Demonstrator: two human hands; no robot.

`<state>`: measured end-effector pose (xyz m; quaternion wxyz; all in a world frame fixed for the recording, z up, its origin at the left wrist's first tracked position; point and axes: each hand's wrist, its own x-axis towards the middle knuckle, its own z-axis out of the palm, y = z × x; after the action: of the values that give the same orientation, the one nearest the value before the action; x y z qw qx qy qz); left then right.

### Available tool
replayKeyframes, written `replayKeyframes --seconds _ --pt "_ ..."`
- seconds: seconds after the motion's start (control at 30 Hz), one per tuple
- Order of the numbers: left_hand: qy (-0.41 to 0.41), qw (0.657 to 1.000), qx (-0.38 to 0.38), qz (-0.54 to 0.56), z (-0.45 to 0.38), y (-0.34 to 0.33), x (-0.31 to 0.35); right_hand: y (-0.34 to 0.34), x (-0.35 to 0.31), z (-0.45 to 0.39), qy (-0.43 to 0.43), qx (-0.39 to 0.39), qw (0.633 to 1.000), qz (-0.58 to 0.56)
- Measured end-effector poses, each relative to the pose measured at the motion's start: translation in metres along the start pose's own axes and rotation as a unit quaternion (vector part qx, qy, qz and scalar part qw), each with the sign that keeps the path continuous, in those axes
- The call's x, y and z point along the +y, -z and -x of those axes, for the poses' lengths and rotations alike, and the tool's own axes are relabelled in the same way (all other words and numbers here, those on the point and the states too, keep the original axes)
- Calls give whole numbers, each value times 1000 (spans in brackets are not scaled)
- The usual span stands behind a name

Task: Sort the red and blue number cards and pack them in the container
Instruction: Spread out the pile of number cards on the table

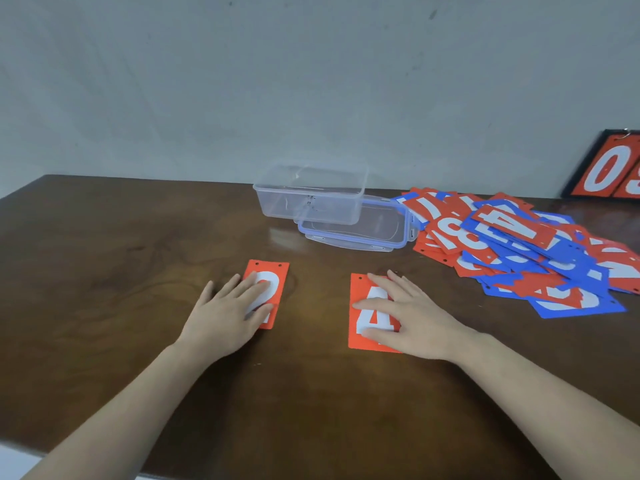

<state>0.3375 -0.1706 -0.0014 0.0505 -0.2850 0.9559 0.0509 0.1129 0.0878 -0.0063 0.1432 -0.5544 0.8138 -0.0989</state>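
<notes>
While most of the red and blue plastic number cards [519, 251] are lying in a mixed heap at the right of the dark brown wooden surface [138, 237], only two red cards are being kept apart near the front. A red card with a white rounded numeral [273, 285] is being pressed flat by the left hand [228, 313], its fingers [256, 289] being held straight and close together over the numeral. A red card showing a white 4 [360, 327] is being pressed down by the right hand [412, 320], whose fingers [398, 284] are being held straight and slightly spread; nothing is being pinched by either hand. The clear rectangular plastic container [311, 192] is standing behind the two cards with nothing visible inside it, and it is leaning partly on its blue-rimmed lid [367, 233], which is lying just beside the heap. A red scoreboard flip stand with large white digits [609, 168] is being propped against the wall at the far right. Sorting is judged to be barely begun: no blue stack is being formed, nearly the whole heap is left, and packing has not started.
</notes>
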Motion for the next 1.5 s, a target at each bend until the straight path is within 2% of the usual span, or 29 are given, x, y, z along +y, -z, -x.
replayKeyframes --seconds 0.17,0.3,0.47,0.57,0.73,0.87,1.0,1.13,1.23,1.5 --pt "16 1000 -7 -6 7 -1 -2 11 13 15 -9 -40 996 74" --pt "0 1000 -7 -22 9 0 9 8 18 16 -17 -36 997 71" --pt "-3 998 -68 -14 4 19 21 9 26 15 -12 -31 998 52" --pt "6 998 -58 -11 4 22 25 11 28 17 -6 -24 999 41" --pt "-18 997 67 17 2 27 55 30 37 38 18 82 996 -17" --pt "-82 988 110 73 -18 42 117 49 73 60 -37 149 987 -39" --pt "-119 981 103 113 -44 50 191 64 126 85 -128 175 973 -75" --pt "-152 970 85 168 -71 50 254 74 182 115 -178 254 941 -132" --pt "-153 966 65 199 -94 47 293 83 215 129 -224 272 923 -154" --pt "-87 968 66 226 -154 37 345 109 257 97 -220 297 919 -134"
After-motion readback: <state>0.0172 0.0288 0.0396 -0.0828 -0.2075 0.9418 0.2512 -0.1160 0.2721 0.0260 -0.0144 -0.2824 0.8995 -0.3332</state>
